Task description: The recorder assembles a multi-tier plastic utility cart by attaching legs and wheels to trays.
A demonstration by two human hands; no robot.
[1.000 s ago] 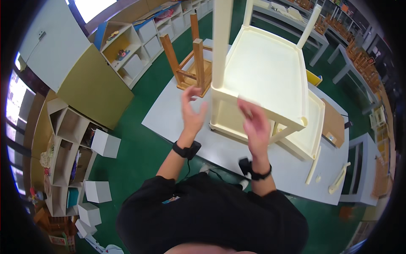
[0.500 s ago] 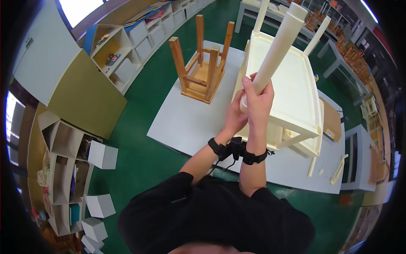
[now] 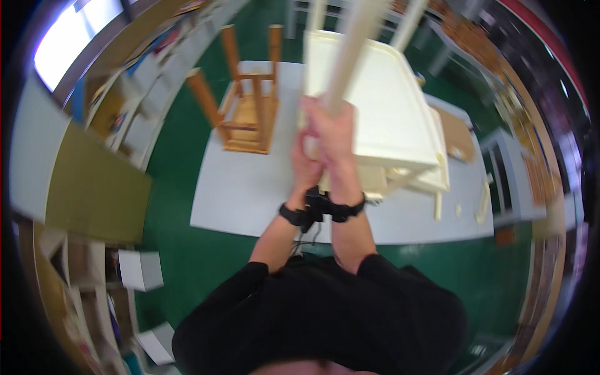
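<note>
We have our right hand [image 3: 337,134] clamped around a round cream plastic pole [image 3: 350,59] and our left hand [image 3: 305,167] closed about its lower end, the pole slanting over a cream plastic shelf unit [image 3: 390,109], while any print on the flat brown cardboard piece [image 3: 454,130] to the right blurs past reading.

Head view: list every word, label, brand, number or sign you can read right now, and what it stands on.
No text can be read anywhere in this view.
Cream cylindrical plastic tube, held in the left hand and right hand: no lettering shows.
Cream rectangular plastic tray: no lettering shows.
Flat brown cardboard piece: any marking is too blurred to read.
</note>
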